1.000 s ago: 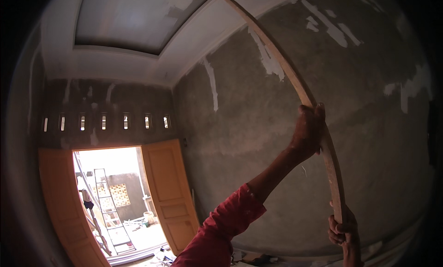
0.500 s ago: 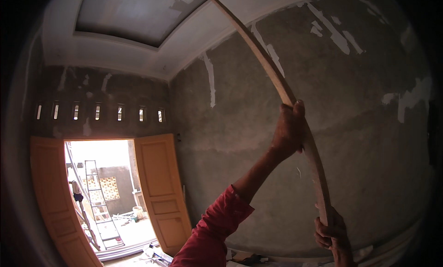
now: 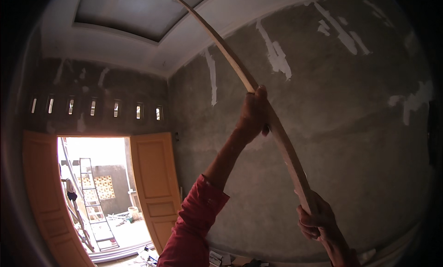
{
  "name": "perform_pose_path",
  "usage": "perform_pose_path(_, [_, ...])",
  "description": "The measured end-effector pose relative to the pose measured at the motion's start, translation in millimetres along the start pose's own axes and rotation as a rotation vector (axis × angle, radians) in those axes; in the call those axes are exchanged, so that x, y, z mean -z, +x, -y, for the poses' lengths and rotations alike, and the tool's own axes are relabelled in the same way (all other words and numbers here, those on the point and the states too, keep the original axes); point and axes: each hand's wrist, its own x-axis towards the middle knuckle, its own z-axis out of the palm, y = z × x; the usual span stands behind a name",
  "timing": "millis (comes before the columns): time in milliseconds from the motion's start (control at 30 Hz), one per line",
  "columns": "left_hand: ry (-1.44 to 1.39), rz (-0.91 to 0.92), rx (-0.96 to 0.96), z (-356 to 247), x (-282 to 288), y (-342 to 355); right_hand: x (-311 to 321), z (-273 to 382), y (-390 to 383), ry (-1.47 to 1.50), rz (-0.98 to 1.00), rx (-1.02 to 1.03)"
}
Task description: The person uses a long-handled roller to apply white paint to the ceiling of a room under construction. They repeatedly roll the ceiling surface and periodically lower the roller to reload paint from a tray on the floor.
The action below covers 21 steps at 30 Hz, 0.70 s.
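Observation:
A long wooden pole (image 3: 222, 49) slants up and to the left toward the ceiling, looking bowed in this view. My left hand (image 3: 254, 112) is closed round it at mid-length, arm raised in a red sleeve. Lower down and to the right, my right hand (image 3: 317, 220) grips the pole near its bottom end. At the top edge of the picture the pole's far end reaches the grey recessed ceiling panel (image 3: 134, 11). Something small and yellowish shows at that tip, too cut off to name; whether it touches the ceiling I cannot tell.
A grey plastered wall (image 3: 360, 165) with white patches rises on the right. Orange double doors (image 3: 156, 174) stand open at the left, showing a ladder (image 3: 94, 204) and a bucket (image 3: 134, 213) outside. Scattered items (image 3: 230, 259) lie along the wall's foot.
Both hands and the pole have shifted left. The pole's upper part has swung left across the ceiling, and its tip has come into view. My grip is the same.

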Motion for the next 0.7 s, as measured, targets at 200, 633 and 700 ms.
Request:
perform_pose_path(200, [0.023,-0.092,0.004,49.0,65.6,26.9,-12.0,-28.7,73.6,-0.005,0.052,-0.007])
perform_pose_path(633, [0.038,-0.230,0.106,111.5,223.2,92.3,-57.1,-77.9,227.2,0.031,0.264,0.069])
perform_pose_path(700, [0.054,-0.258,0.090,113.2,233.5,99.2,-60.5,-77.5,242.9,0.026,0.294,0.098])
